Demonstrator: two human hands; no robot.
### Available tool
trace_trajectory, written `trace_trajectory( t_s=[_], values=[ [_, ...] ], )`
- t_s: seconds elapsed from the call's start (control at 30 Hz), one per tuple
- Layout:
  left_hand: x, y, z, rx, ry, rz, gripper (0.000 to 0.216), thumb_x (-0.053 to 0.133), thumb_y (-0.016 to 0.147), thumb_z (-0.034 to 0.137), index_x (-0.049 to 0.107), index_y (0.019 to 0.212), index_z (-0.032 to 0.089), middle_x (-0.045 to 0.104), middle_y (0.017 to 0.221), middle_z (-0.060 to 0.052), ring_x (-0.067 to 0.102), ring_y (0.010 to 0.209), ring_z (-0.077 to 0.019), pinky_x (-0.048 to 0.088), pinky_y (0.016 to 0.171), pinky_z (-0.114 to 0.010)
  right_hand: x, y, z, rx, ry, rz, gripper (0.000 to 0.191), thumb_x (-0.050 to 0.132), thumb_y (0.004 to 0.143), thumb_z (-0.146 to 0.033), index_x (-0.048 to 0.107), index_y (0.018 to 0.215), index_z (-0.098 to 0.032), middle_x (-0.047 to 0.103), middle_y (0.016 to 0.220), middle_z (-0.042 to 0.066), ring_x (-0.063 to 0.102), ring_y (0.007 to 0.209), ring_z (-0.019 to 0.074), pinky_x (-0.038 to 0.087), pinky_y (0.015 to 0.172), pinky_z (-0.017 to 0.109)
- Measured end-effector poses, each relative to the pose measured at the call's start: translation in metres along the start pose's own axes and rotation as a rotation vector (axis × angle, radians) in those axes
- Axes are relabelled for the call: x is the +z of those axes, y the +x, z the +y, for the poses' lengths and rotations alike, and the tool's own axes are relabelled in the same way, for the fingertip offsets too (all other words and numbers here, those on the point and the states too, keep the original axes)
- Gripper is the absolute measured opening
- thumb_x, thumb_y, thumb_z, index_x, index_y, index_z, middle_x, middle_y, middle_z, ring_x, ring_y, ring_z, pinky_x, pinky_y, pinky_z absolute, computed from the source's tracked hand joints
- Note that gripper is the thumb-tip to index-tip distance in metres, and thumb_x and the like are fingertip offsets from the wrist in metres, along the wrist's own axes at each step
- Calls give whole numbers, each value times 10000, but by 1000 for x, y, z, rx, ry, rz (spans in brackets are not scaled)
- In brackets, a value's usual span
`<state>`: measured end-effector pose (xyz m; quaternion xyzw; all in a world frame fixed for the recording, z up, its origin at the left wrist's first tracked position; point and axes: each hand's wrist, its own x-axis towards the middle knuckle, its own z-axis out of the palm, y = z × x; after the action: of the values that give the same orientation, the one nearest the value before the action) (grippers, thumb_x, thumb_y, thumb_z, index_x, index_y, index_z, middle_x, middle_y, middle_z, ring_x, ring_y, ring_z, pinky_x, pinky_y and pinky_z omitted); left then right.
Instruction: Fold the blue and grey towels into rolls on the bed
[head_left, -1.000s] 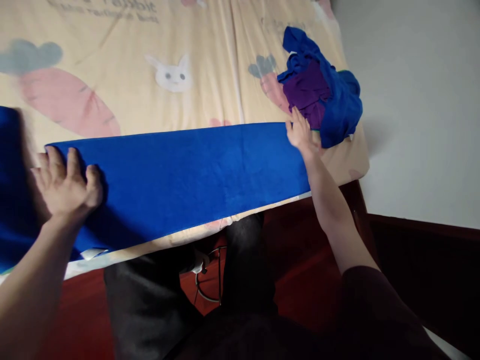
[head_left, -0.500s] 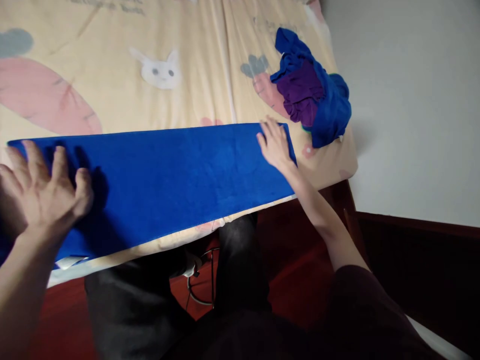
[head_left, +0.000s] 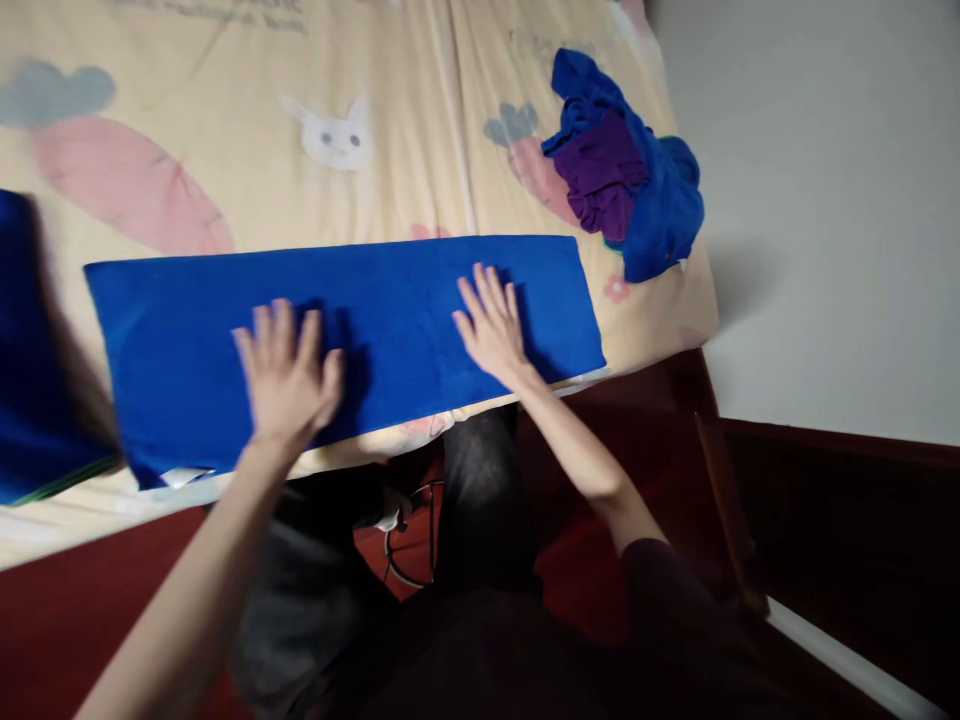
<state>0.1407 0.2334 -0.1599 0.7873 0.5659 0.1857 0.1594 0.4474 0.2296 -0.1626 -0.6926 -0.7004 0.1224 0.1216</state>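
Observation:
A long blue towel (head_left: 397,320) lies flat along the front edge of the bed, with a white tag (head_left: 187,477) at its lower left corner. Over its left-middle part is my left hand (head_left: 289,375), palm down with fingers spread. My right hand (head_left: 491,325) is on or just over the right part of the cloth, its fingers stretched out too. Shadows show beside both hands; whether the palms press on the towel I cannot tell. Neither hand grips anything.
A crumpled heap of blue and purple cloths (head_left: 630,170) lies at the bed's right side. At the far left is a stack of blue cloth (head_left: 45,370). The bed sheet (head_left: 405,130) has carrot and rabbit prints. A pale wall (head_left: 817,220) stands on the right.
My left hand has moved right from the towel's left end toward its middle. My right hand has shifted left, away from the right end. The view has turned slightly left, showing the cloth stack.

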Motion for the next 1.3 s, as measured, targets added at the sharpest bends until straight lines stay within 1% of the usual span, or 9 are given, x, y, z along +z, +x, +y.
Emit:
trace_trajectory(
  t_s=[0.1, 0.2, 0.5, 0.6, 0.7, 0.87, 1.0, 1.17, 1.3],
  values=[
    [35, 12, 39, 76, -59, -63, 661, 423, 1054, 482, 464, 1613, 131, 242, 1758, -148, 126, 1659, -342, 45, 1339, -618, 35, -11, -76, -102, 66, -48, 578, 368, 1113, -309, 348, 1679, -198, 181, 1792, 30, 36, 1678, 239, 20, 1372, 544],
    [50, 4, 37, 49, -73, -49, 618, 424, 1058, 448, 463, 1623, 201, 277, 1755, -108, 183, 1650, -328, 63, 1343, -615, 49, -22, -88, -98, 107, -74, 555, 343, 1120, -322, 397, 1655, -185, 214, 1784, 43, 108, 1672, 213, 42, 1377, 499],
    [-2, -66, -61, -229, 50, 97, 680, 410, 1062, 492, 361, 1679, 212, 159, 1784, -121, 120, 1658, -353, 76, 1334, -647, -15, -78, 117, 263, -92, 70, 621, 318, 1103, -460, 363, 1676, -224, 269, 1766, 91, 202, 1655, 289, 169, 1329, 618],
    [-11, -81, -74, -296, 43, 90, 709, 400, 1057, 497, 346, 1680, 163, 149, 1780, -165, 107, 1656, -380, 64, 1325, -671, -23, -90, 154, 284, -156, 110, 619, 305, 1097, -428, 364, 1673, -209, 283, 1760, 118, 239, 1642, 292, 221, 1310, 622],
    [-14, -82, -68, -339, 66, 76, 715, 397, 1056, 501, 363, 1666, 129, 162, 1772, -193, 110, 1651, -401, 105, 1308, -701, -23, -87, 145, 300, -163, 140, 622, 300, 1090, -403, 375, 1666, -182, 298, 1751, 147, 236, 1638, 336, 190, 1289, 701],
    [-9, -48, -38, -189, 112, 56, 677, 422, 1066, 470, 377, 1662, 151, 148, 1782, -156, 86, 1660, -367, 114, 1328, -658, -8, -53, 60, 151, -120, 172, 654, 369, 1075, -428, 345, 1679, -178, 187, 1786, 132, 121, 1657, 389, 116, 1286, 740],
    [-9, -31, -65, -196, 126, 62, 643, 421, 1068, 462, 410, 1648, 185, 199, 1777, -127, 127, 1658, -353, 101, 1332, -654, 17, -35, 9, -32, -37, 64, 649, 382, 1078, -433, 326, 1688, -218, 189, 1790, 102, 144, 1660, 347, 141, 1309, 684],
    [-40, -64, -144, -237, 71, 33, 707, 359, 1070, 492, 367, 1656, 97, 179, 1773, -177, 178, 1653, -316, 196, 1345, -537, 25, -42, 36, 23, -67, 67, 642, 345, 1087, -471, 351, 1678, -221, 255, 1772, 106, 194, 1653, 314, 166, 1315, 643],
    [-61, -86, -164, -226, 8, -82, 736, 326, 1070, 500, 307, 1673, 79, 131, 1782, -179, 136, 1661, -294, 174, 1352, -493, 7, -58, 92, 176, -105, 121, 659, 295, 1091, -501, 375, 1666, -190, 285, 1755, 149, 228, 1641, 333, 192, 1300, 664]
  ],
)
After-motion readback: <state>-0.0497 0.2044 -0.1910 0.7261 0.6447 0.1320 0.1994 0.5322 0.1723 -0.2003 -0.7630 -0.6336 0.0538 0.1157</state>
